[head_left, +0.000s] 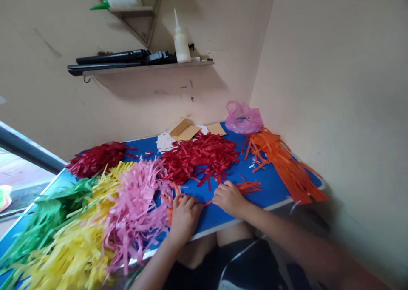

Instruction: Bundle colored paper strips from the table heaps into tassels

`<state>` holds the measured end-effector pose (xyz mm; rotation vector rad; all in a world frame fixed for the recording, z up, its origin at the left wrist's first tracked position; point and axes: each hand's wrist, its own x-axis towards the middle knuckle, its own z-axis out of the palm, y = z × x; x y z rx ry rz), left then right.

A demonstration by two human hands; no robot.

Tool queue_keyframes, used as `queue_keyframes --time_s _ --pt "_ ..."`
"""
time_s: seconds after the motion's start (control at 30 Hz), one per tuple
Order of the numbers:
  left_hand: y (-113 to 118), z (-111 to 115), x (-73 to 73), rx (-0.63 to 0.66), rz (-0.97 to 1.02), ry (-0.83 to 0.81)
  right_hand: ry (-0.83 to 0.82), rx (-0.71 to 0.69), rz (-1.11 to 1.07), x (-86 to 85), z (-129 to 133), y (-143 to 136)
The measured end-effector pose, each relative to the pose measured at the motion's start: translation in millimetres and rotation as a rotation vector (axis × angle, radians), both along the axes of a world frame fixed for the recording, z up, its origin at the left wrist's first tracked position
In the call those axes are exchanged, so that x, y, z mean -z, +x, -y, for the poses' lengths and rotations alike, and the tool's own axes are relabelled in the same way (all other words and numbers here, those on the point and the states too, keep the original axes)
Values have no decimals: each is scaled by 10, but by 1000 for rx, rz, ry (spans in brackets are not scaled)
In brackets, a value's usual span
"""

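Over the front part of the blue table (208, 219), my left hand (185, 217) has its fingers closed on an orange paper strip piece beside the pink fringe (140, 200). My right hand (228, 197) is closed too, on an orange-red fringed paper tassel (250, 187) whose strips spread out to its right. A thin twisted orange part (208, 203) runs between the two hands. Red paper fringe (204, 154) lies in a heap just beyond them. The fingertips are partly hidden.
Yellow (73, 247), green (41, 222) and dark red fringe (98, 156) cover the left side. Orange fringe (283, 166) and a pink plastic bag (243, 117) lie at the right. Cards (165, 141) and brown paper (185, 130) sit behind. A shelf (149, 69) holds a glue bottle (182, 45).
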<state>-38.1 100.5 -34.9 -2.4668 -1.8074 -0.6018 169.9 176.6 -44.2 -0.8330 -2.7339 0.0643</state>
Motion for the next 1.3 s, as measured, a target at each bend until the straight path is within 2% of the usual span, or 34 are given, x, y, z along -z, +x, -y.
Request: queue_keyframes --time_s 0.13,0.27,0.43,0.6,0.73,0.83,1.0,1.1,1.17,1.23,1.3 --pt "-161 72 62 -28 63 -63 -92 46 -36 48 -78 182" --pt "-226 72 89 -63 100 -110 -172 74 -44 -18 -97 214" --pt "-168 60 49 -129 98 -121 -224 127 -19 -119 -84 131" --pt "-51 43 -59 -203 23 -88 -250 203 45 -182 -116 9" --pt "-1 22 -116 -102 -55 -42 -209 163 65 -246 -123 -15" --pt "26 27 -108 9 -100 -9 -142 19 83 -283 -110 21" --pt "91 -12 -52 91 -128 67 -8 -181 135 -243 -116 -31" --pt "108 -84 -25 100 -105 159 54 -184 154 -235 -111 -115" --pt "109 -79 -59 94 -50 261 83 -142 163 -302 -34 -115" --pt "116 30 -159 103 52 386 23 -100 109 -429 143 -50" --pt "143 237 -318 141 169 493 -172 -78 -58 -587 386 56"
